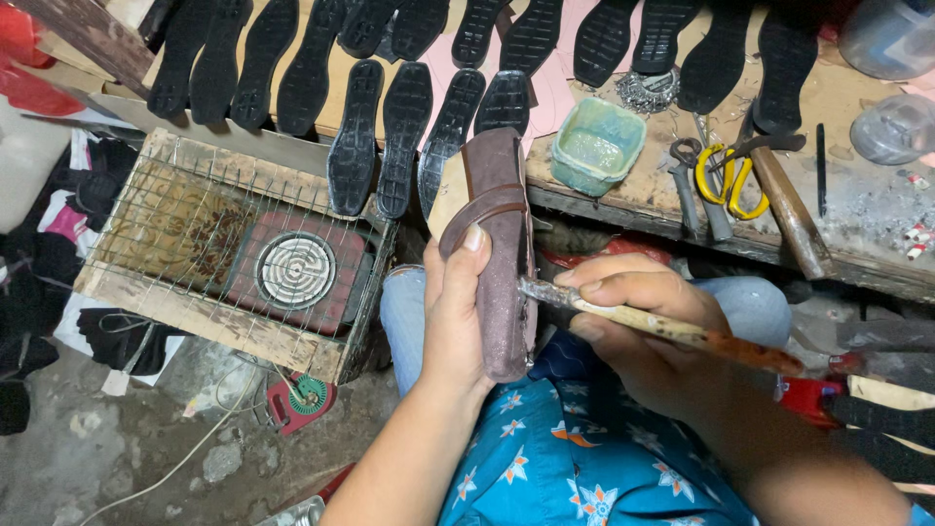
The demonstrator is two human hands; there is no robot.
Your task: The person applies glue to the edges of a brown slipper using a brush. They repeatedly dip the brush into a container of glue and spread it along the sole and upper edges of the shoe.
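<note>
left hand (453, 312) grips a brown shoe (502, 248) upright over the lap, sole side turned toward the right hand (633, 312), prob so the edge is easy to reach; right hand pinches a brush (672, 331) w/ its tip touching the shoe's edge. just behind the shoe sit a green tub (596, 146) on the bench (857, 234) and rows of black soles (404, 136), left of the shoe a wire-covered heater box (243, 258), all close, likely for quick reach. brush bristles are hidden by the shoe, its handle end blurs out, and what's in the tub is hard to tell.
</note>
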